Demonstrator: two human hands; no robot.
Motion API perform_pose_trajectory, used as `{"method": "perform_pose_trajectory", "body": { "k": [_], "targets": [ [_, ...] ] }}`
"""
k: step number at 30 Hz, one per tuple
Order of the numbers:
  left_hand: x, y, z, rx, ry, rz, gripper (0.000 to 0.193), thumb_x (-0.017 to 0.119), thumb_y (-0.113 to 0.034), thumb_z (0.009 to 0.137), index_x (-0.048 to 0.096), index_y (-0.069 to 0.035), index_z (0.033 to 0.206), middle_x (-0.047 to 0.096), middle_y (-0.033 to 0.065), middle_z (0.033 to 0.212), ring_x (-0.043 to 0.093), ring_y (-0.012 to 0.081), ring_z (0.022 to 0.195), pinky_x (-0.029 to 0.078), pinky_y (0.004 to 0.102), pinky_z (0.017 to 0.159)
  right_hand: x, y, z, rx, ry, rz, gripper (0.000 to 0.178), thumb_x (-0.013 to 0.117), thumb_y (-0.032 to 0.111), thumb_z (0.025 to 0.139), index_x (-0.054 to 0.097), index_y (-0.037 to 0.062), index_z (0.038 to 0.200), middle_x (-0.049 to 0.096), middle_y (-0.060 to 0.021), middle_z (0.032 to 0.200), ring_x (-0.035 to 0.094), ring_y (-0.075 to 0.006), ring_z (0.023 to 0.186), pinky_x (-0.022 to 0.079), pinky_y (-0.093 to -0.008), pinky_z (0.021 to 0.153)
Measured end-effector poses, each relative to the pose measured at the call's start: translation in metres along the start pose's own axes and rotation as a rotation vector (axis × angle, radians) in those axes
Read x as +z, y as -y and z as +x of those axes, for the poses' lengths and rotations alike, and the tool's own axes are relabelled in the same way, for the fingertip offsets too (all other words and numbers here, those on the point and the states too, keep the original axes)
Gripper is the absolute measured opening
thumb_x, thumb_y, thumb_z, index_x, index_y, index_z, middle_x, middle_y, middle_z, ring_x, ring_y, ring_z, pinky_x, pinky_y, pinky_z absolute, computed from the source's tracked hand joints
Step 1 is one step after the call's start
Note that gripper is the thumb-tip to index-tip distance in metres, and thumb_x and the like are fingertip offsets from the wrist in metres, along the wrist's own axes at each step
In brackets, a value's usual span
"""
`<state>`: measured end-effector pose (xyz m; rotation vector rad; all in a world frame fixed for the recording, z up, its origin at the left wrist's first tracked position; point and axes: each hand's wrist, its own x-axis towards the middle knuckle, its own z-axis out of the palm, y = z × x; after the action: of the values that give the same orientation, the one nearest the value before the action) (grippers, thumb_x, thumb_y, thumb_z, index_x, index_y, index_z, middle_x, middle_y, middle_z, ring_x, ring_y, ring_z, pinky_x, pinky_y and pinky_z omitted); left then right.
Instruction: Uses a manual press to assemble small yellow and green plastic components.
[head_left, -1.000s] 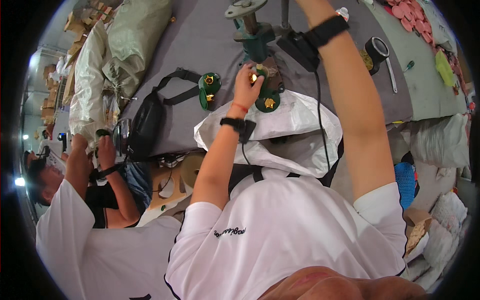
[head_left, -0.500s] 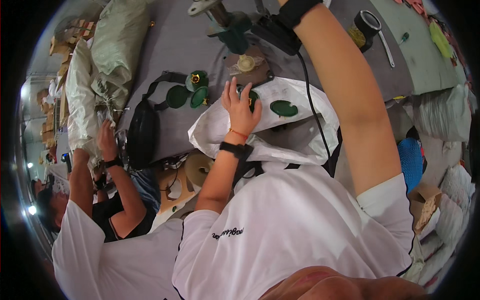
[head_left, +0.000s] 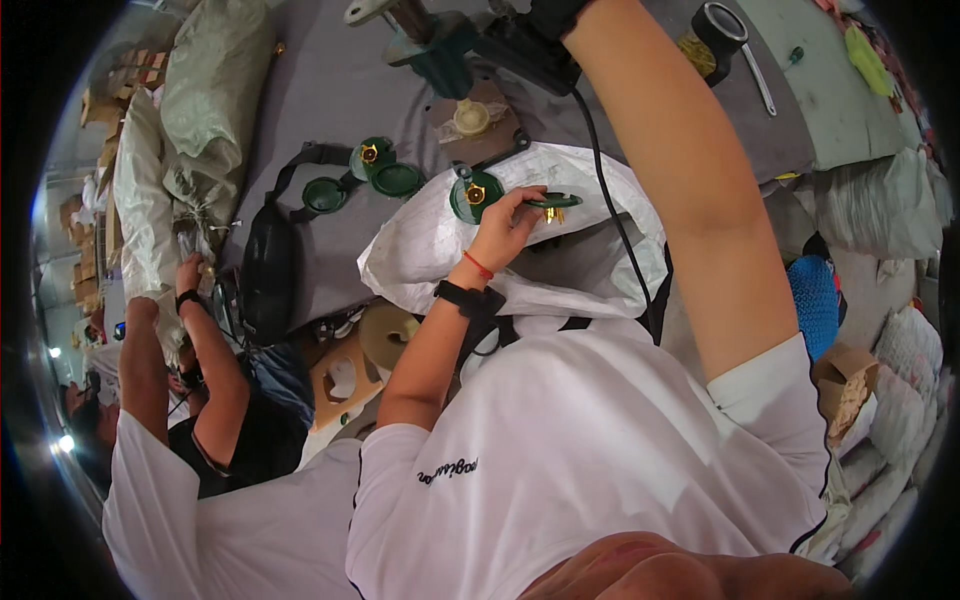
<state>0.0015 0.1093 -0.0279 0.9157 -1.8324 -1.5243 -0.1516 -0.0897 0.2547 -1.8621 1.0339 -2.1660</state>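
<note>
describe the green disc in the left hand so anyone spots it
Find the white sack at the near edge of the grey table, with the left hand over it. That hand holds a green disc with gold prongs below. Unlike the green discs to its left, which show round faces, this one appears nearly edge-on.

Workshop, probably for small assembly or packing work. Landmark: the green metal machine [head_left: 440,60], with a post and brown base plate [head_left: 468,122], at a cloth-covered table [head_left: 330,90]. To its right: a spanner [head_left: 764,85] and a roll of tape [head_left: 724,28]; farther right, a second table [head_left: 850,110]. On its near side: several round green parts [head_left: 398,180], some with gold-coloured fittings. To its left: bulky woven sacks [head_left: 215,90]; beyond them, stacked cartons [head_left: 145,70]. Left and nearer the wearer than the machine: a co-worker's hand [head_left: 190,272] beside the sacks. Right and nearer: an open carton [head_left: 845,378].
</note>
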Motion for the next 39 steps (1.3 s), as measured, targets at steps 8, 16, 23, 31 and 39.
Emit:
{"method": "perform_pose_trajectory", "body": {
  "k": [8,16,23,31,39],
  "targets": [
    [-0.011,-0.007,-0.016,-0.253,0.015,-0.085,0.019,0.056,-0.008,0.091,0.054,-0.001,0.108,0.060,0.0117,0.115,0.057,0.0141,0.097,0.046,0.0278,0.083,0.001,-0.001,0.001,-0.004,0.038,0.096,0.044,0.052,0.038,0.091,0.053,-0.0009,0.070,0.050,-0.0092,0.058,0.047,-0.0157,0.055,0.037,-0.0344,0.053],
    [-0.033,-0.019,-0.022,0.207,-0.538,0.837,0.039,0.065,-0.026,0.085,0.055,-0.002,0.114,0.055,0.0234,0.115,0.052,0.0374,0.103,0.040,0.0440,0.092,0.009,-0.004,-0.001,-0.044,-0.068,0.031,0.038,0.053,0.034,0.092,0.058,0.0005,0.074,0.053,-0.0036,0.058,0.047,-0.0106,0.055,0.038,-0.0295,0.052],
    [-0.090,-0.025,-0.010,0.179,-0.779,0.984,0.050,0.071,-0.022,0.078,0.054,-0.001,0.119,0.046,0.0243,0.129,0.048,0.0408,0.117,0.039,0.0419,0.100,-0.001,0.006,-0.001,0.060,0.016,0.124,0.034,0.053,0.028,0.094,0.058,0.0008,0.074,0.052,-0.0002,0.060,0.046,-0.0064,0.056,0.036,-0.0253,0.051],
    [-0.123,0.000,0.012,0.003,-0.868,0.515,0.040,0.077,-0.023,0.076,0.064,0.003,0.103,0.055,0.0161,0.119,0.056,0.0276,0.110,0.046,0.0347,0.093,0.001,0.007,-0.003,0.063,0.024,0.154,0.034,0.052,0.028,0.095,0.058,0.0017,0.074,0.052,-0.0002,0.061,0.046,-0.0070,0.056,0.036,-0.0255,0.051],
    [-0.109,-0.016,0.040,-0.289,-0.578,-0.446,0.033,0.061,-0.026,0.092,0.055,0.002,0.108,0.062,0.0055,0.080,0.063,0.0127,0.063,0.053,0.0251,0.058,-0.002,0.005,-0.001,0.065,0.030,0.138,0.033,0.051,0.029,0.095,0.058,0.0024,0.077,0.051,0.0005,0.062,0.045,-0.0071,0.057,0.036,-0.0252,0.052]
  ]
}}
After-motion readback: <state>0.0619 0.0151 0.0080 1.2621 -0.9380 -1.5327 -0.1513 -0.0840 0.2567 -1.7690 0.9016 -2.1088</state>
